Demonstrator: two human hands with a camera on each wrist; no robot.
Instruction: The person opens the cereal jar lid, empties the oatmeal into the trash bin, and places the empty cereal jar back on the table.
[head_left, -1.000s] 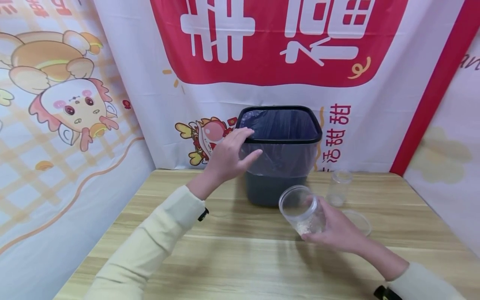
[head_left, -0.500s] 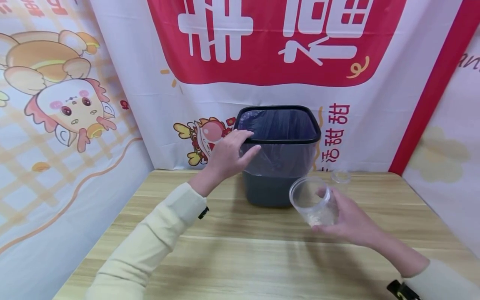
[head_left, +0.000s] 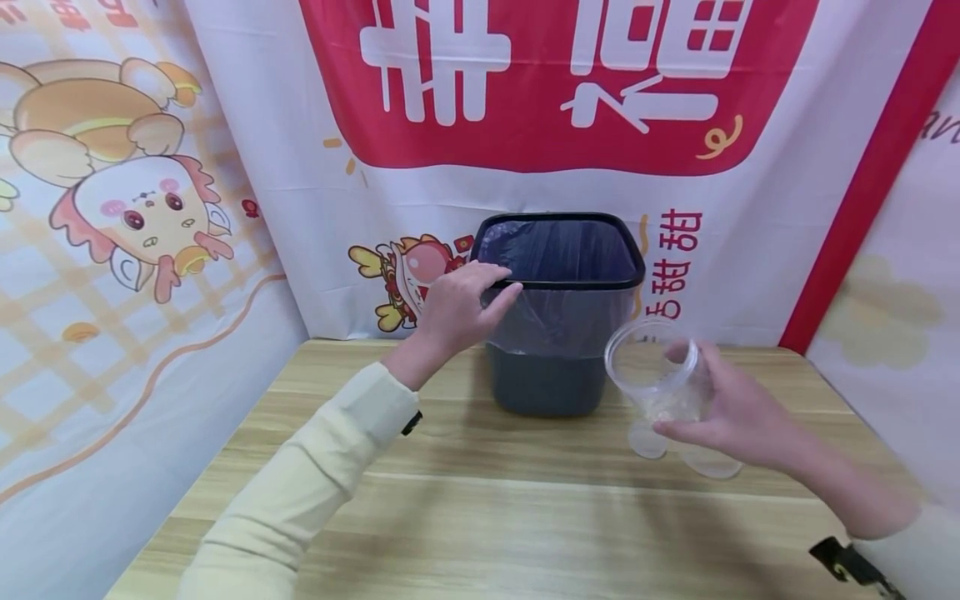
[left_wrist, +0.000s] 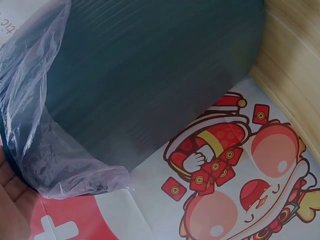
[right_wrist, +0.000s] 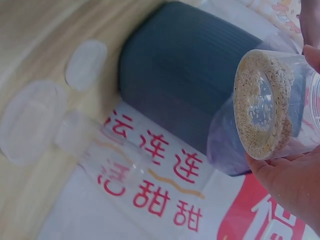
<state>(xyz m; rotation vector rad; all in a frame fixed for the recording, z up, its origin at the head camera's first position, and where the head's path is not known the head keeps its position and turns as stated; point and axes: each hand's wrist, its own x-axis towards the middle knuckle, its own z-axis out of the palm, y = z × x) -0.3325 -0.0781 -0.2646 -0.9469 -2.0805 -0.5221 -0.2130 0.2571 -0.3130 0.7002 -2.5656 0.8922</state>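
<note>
My left hand (head_left: 456, 310) grips the near-left rim of a dark grey trash bin (head_left: 547, 387), fingers over the edge and thumb outside. A clear bag (head_left: 562, 321) lines the bin and hangs over its outside. To the bin's right, my right hand (head_left: 738, 417) holds a clear plastic jar (right_wrist: 270, 110) raised above the table, its mouth tilted towards the bin. Tan, grain-like bits lie against the jar's bottom in the right wrist view. Only the fingertips of my left hand (left_wrist: 12, 197) show at the edge of the left wrist view.
Beneath the held jar, a small round lid (head_left: 647, 440) and a larger lid (head_left: 714, 462) lie on the wooden table (head_left: 480, 517). A second clear jar (right_wrist: 97, 140) stands near the back, mostly covered in the head view. A printed cloth (head_left: 420, 196) hangs behind the bin.
My right hand has carried the jar to the right and upward, its mouth still tilted. The small lid has come into sight below it. My left hand stays on the bin's rim.
</note>
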